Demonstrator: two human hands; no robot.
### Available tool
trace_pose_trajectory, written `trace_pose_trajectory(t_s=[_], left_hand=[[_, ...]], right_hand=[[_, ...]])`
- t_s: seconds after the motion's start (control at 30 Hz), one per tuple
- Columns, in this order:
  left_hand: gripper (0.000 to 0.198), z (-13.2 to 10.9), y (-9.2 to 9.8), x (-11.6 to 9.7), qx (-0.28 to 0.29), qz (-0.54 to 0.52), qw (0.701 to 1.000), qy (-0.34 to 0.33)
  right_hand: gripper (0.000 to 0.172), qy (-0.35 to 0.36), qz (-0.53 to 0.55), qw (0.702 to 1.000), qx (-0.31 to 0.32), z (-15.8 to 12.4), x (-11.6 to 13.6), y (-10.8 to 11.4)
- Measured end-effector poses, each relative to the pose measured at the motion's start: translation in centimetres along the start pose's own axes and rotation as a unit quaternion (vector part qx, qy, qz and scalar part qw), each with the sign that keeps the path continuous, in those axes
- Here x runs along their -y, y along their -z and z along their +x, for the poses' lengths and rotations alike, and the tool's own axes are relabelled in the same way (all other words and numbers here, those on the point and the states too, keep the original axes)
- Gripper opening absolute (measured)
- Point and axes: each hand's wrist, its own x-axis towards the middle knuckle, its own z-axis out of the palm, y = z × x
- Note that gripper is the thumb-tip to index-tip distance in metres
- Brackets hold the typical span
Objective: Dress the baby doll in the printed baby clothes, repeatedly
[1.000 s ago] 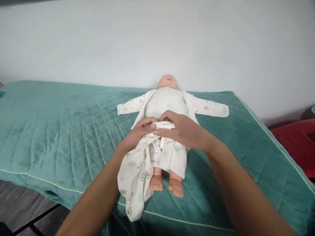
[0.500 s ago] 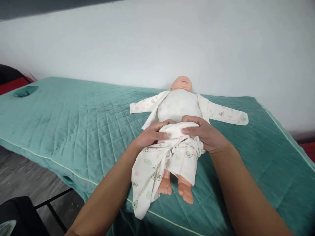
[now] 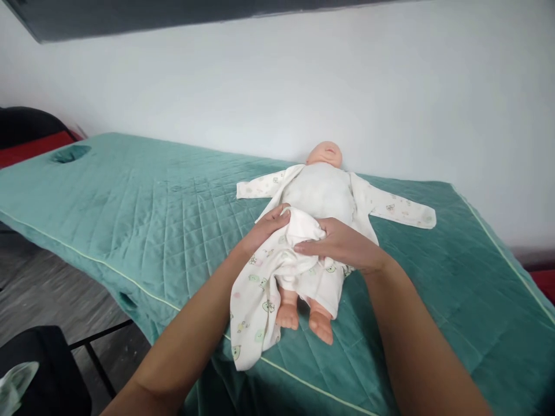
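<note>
A baby doll (image 3: 325, 153) lies on its back on a green quilted bed cover (image 3: 173, 196). It wears an open white printed top (image 3: 401, 209), sleeves spread to both sides, over a white torso. White printed shorts or trousers (image 3: 325, 289) cover its upper legs, and its bare feet show below. Over the doll's lower body, my left hand (image 3: 266, 226) pinches the upper edge of a loose white printed cloth garment (image 3: 255, 300). My right hand (image 3: 336, 242) grips the same garment on its right side, thumb on top. The garment hangs down left of the doll's legs.
A pale wall (image 3: 277, 92) rises behind the bed. The cover has a round hole (image 3: 71, 153) at the far left, near a black and red chair (image 3: 34, 136). At the lower left stands a black object (image 3: 56, 370) with crumpled pale material (image 3: 17, 384) on it.
My left hand has risen slightly with the garment's edge, and my right hand has shifted left and down across the cloth. The camera view has also shifted.
</note>
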Motion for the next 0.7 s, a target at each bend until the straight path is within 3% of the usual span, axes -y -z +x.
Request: trace_pose_trajectory(t_s=[0.07,0.17,0.23,0.3,0.5,0.6,0.7], left_hand=[[0.043,-0.3,0.4,-0.3,0.014,0.043,0.999,-0.004],[0.056,-1.1,1.0,-1.0,0.095,0.103,0.99,0.016],[0.067,-1.5,1.2,-1.4,0.155,0.108,0.981,0.045],[0.07,-1.6,1.4,-1.4,0.174,0.106,0.977,0.069],[0.04,-1.0,1.5,0.1,0.088,0.005,0.995,0.047],[0.037,-0.9,1.1,0.4,0.029,-0.032,0.999,0.007],[0.037,-0.8,0.8,0.3,0.013,-0.031,0.999,-0.011]], right_hand=[[0.029,-0.006,0.051,0.998,-0.038,0.2,-0.4,-0.1],[0.02,-0.012,0.132,0.986,-0.102,0.7,-1.0,0.0],[0.013,-0.008,0.158,0.981,-0.116,1.0,-1.2,0.2],[0.013,-0.002,0.161,0.98,-0.115,1.1,-1.3,0.4],[0.02,0.013,0.083,0.995,-0.058,0.4,-0.4,0.2],[0.031,0.039,0.018,0.999,0.019,0.0,0.1,-0.1],[0.032,0.038,-0.04,0.996,0.072,-0.1,0.2,-0.5]])
